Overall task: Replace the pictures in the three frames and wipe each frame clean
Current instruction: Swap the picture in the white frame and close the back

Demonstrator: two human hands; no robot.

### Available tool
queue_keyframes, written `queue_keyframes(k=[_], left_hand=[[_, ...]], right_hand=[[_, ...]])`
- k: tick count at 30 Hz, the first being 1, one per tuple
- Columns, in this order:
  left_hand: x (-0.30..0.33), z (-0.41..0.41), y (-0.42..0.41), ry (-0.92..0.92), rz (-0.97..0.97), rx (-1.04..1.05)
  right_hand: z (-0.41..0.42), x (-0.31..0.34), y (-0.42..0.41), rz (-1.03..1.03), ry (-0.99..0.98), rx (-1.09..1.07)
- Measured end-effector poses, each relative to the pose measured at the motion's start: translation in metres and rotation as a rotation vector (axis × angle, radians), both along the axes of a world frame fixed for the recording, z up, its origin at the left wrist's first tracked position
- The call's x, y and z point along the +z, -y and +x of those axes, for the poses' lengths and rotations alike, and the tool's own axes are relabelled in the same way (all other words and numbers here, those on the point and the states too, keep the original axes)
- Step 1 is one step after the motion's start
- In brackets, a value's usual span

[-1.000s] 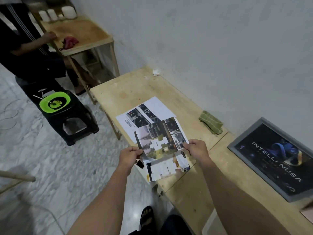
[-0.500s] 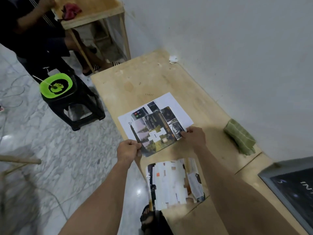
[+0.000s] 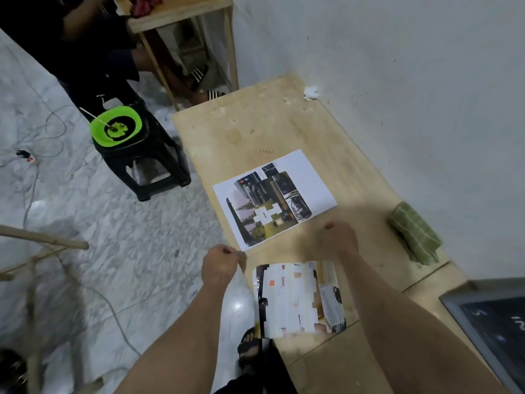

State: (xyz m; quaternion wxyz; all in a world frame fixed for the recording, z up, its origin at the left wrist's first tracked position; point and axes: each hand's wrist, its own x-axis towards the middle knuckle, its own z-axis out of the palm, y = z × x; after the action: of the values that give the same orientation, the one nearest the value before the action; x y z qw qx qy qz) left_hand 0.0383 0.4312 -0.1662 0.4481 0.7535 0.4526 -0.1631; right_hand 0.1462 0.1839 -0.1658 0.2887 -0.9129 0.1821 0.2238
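Item: picture sorting, frames not yet refilled. Your left hand [image 3: 220, 264] and right hand [image 3: 338, 237] hover curled over the near table [image 3: 355, 172], apparently holding nothing, though the fingers are turned away. A landscape print [image 3: 262, 216] lies on a white sheet [image 3: 309, 177] just beyond them; a second picture [image 3: 298, 300] overhangs the near edge. Next: take a print to the grey frame [image 3: 460, 301], cut off at right; the other two frames are unseen. Green cloth [image 3: 414, 237] waits by the wall.
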Motion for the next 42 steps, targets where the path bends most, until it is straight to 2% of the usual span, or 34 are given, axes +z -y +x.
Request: queue_keyframes(k=[4,9,13,15,18,24,33,42], left_hand=[[0.003,-0.032,0.014,-0.086,-0.190,-0.025],[0.004,-0.063,0.034,-0.115,-0.222,-0.091],[0.004,-0.079,0.036,0.000,-0.161,-0.097],[0.004,-0.087,0.032,0.053,-0.240,-0.056],[0.013,-0.100,0.026,0.126,-0.369,-0.049],[0.028,-0.104,0.032,0.152,-0.459,-0.130],[0.050,-0.130,0.137,0.097,-0.430,-0.444],[0.042,-0.217,0.257,0.012,-0.332,-0.819]], right_hand=[[-0.041,0.007,0.019,-0.078,-0.020,0.034],[-0.104,0.007,0.018,-0.092,-0.031,-0.007],[-0.146,0.014,0.008,0.068,-0.005,-0.068],[-0.161,0.016,0.007,0.121,0.011,-0.123],[-0.181,0.018,0.016,0.092,0.033,-0.202],[-0.216,0.036,0.054,0.401,0.108,-0.445],[-0.326,0.058,0.144,0.403,0.135,-0.720],[-0.479,0.050,0.226,0.413,-0.034,-1.024]])
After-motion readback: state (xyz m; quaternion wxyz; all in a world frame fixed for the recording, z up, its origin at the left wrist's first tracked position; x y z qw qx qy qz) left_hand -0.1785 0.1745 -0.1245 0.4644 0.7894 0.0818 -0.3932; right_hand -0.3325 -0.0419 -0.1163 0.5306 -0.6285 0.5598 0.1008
